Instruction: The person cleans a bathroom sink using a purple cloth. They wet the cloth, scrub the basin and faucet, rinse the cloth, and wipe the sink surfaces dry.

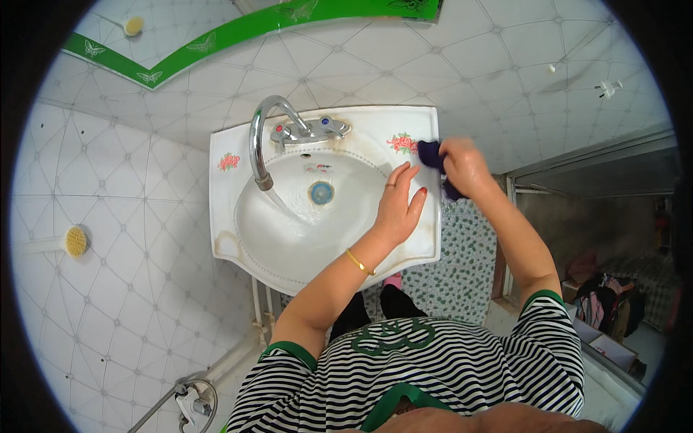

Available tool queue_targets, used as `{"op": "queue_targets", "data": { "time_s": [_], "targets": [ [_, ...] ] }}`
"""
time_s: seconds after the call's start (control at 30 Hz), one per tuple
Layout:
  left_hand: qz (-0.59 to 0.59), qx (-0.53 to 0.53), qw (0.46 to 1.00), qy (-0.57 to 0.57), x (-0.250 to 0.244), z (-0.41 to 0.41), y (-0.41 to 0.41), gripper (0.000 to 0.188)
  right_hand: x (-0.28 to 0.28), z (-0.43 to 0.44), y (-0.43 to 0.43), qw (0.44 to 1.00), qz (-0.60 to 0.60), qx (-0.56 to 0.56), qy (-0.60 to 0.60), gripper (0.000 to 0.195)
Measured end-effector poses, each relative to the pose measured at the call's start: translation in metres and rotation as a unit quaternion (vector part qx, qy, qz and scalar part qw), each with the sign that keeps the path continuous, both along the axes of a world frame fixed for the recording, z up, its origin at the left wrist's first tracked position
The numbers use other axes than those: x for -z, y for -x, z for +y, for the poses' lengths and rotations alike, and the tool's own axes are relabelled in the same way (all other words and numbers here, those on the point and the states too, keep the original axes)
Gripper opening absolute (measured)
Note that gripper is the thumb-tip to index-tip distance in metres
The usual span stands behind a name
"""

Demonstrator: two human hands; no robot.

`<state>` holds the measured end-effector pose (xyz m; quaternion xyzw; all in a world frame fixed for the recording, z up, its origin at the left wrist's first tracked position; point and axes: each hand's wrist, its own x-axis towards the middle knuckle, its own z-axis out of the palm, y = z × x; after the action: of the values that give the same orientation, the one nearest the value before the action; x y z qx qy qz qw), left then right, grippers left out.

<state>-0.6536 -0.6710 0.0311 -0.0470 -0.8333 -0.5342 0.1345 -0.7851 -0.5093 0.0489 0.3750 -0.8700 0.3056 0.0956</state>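
Observation:
My right hand point(466, 166) is closed around a dark purple cloth point(430, 155) at the right edge of the white ceramic washbasin point(325, 249). Part of the cloth lies over the rim by a red rose print, and part hangs past it. Over the basin's right side is my left hand point(399, 203), fingers apart and holding nothing, with a gold bracelet point(359, 263) on its wrist. From the curved chrome faucet point(257, 140) water runs into the bowl, left of the blue drain strainer point(321, 192).
A green-edged mirror point(238, 35) hangs above the basin. On the left wall is a yellow-headed brush point(76, 241). A shower fitting point(192, 406) sits at lower left. Pebble-patterned floor point(465, 243) shows below, with a doorway frame point(510, 216) and clothes point(612, 303) to the right.

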Motion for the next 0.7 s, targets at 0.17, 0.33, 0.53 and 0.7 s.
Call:
{"op": "queue_targets", "data": {
  "time_s": [0.17, 0.33, 0.53, 0.7],
  "targets": [
    [-0.004, -0.095, 0.995, -0.01, 0.02, 0.001, -0.029, 0.039, -0.005, -0.115, 0.034, 0.995, 0.034, -0.057, 0.077, 0.024],
    [-0.037, -0.146, 0.989, -0.015, 0.036, -0.011, -0.033, 0.038, 0.06, -0.155, 0.017, 0.993, 0.11, -0.003, -0.047, 0.038],
    [-0.059, -0.121, 0.991, -0.009, 0.045, -0.007, -0.042, 0.039, 0.043, -0.007, 0.029, 0.973, 0.08, 0.066, -0.205, 0.018],
    [-0.044, -0.117, 0.992, 0.003, 0.049, 0.001, -0.043, 0.041, 0.031, 0.08, 0.045, 0.963, -0.007, 0.243, -0.117, 0.024]
  ]
}}
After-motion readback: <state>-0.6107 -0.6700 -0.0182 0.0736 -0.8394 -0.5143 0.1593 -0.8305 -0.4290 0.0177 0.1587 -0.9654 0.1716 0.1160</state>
